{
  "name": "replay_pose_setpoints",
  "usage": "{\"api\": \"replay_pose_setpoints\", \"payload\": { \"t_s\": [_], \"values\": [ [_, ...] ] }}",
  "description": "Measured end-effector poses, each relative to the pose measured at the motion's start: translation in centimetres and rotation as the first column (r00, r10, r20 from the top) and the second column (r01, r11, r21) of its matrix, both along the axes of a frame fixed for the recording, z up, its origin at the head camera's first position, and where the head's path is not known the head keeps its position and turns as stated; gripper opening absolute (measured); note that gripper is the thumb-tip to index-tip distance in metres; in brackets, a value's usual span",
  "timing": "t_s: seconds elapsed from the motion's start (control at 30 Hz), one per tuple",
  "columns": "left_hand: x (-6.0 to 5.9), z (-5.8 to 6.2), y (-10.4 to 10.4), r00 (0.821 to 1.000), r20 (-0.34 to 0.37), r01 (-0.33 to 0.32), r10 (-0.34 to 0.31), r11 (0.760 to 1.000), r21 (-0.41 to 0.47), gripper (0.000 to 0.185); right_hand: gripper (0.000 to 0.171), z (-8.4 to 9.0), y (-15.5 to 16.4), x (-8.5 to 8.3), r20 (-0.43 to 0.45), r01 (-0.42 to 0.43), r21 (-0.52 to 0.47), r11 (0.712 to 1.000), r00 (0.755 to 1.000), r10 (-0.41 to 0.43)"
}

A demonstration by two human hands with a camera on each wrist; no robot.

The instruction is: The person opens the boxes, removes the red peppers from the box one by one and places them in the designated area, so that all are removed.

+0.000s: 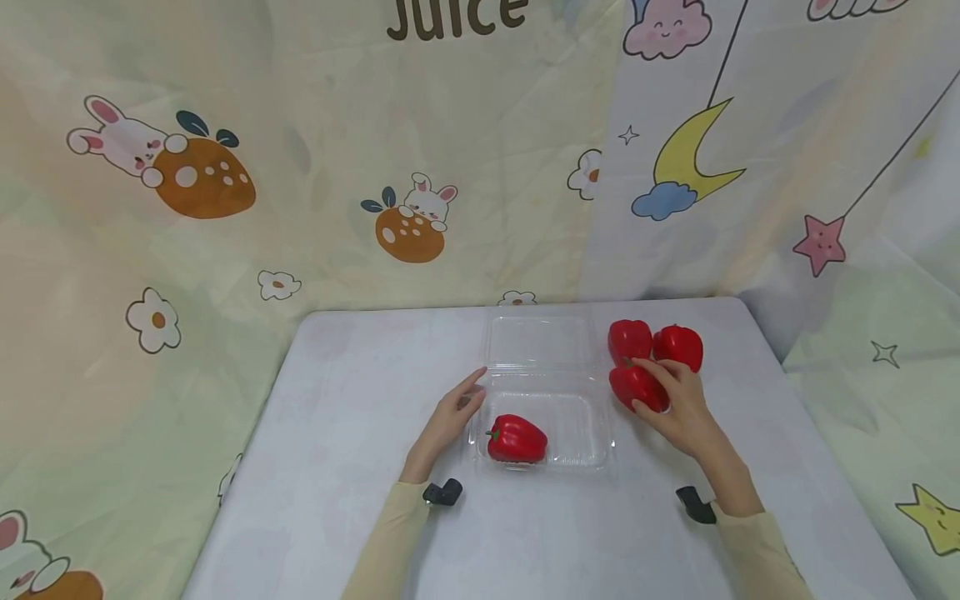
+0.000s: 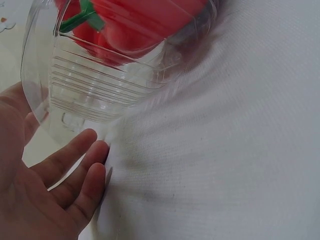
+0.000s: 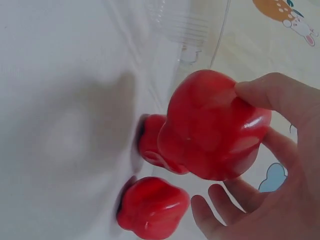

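In the head view, one red bell pepper (image 1: 517,439) with a green stem lies on its side in the front left of a clear plastic clamshell box (image 1: 577,425), whose lid (image 1: 540,342) is folded back. My left hand (image 1: 447,419) is at the box's left wall, its fingers fairly straight; the left wrist view shows the hand (image 2: 55,185) beside the ribbed wall. My right hand (image 1: 682,408) grips another red bell pepper (image 1: 636,387) between thumb and fingers. The right wrist view shows that pepper (image 3: 215,125) raised off the table.
Two more red bell peppers, one on the left (image 1: 628,340) and one on the right (image 1: 678,346), sit behind the held one at the table's back right. The white table (image 1: 360,375) ends at a printed cloth backdrop (image 1: 495,167).
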State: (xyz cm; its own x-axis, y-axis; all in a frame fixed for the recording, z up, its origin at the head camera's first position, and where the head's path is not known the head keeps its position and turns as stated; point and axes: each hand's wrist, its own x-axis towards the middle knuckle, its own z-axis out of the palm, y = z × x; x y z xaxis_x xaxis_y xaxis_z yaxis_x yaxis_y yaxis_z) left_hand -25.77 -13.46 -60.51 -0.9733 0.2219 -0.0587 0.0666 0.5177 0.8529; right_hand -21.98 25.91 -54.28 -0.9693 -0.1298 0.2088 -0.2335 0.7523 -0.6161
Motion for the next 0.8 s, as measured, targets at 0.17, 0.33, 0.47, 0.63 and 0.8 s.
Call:
{"api": "replay_pose_setpoints", "payload": {
  "t_s": [0.17, 0.33, 0.47, 0.63, 0.8],
  "values": [
    [-0.1, 0.0, -0.1, 1.000, -0.002, 0.004, -0.004, 1.000, 0.004, 0.051, 0.088, -0.5, -0.1, -0.1, 0.014, 0.038, 0.036, 0.999, 0.999, -0.038],
    [-0.1, -0.1, -0.2, 1.000, -0.009, 0.009, -0.009, 1.000, 0.003, 0.051, 0.087, -0.9, -0.3, 0.0, 0.042, 0.068, 0.066, 0.996, 0.997, -0.071],
    [-0.1, -0.2, -0.1, 1.000, 0.005, -0.001, 0.001, 1.000, 0.006, 0.051, 0.086, -1.2, -0.5, 0.1, 0.064, 0.097, 0.084, 0.992, 0.993, -0.102],
    [-0.1, -0.2, -0.1, 1.000, 0.013, -0.009, 0.009, 1.000, 0.009, 0.051, 0.086, -1.6, -0.7, 0.3, 0.075, 0.137, 0.091, 0.986, 0.987, -0.144],
    [-0.1, -0.2, 0.0, 1.000, 0.015, -0.018, 0.018, 1.000, 0.004, 0.051, 0.087, -1.8, -1.0, 0.4, 0.096, 0.169, 0.087, 0.982, 0.980, -0.177]
  ]
}}
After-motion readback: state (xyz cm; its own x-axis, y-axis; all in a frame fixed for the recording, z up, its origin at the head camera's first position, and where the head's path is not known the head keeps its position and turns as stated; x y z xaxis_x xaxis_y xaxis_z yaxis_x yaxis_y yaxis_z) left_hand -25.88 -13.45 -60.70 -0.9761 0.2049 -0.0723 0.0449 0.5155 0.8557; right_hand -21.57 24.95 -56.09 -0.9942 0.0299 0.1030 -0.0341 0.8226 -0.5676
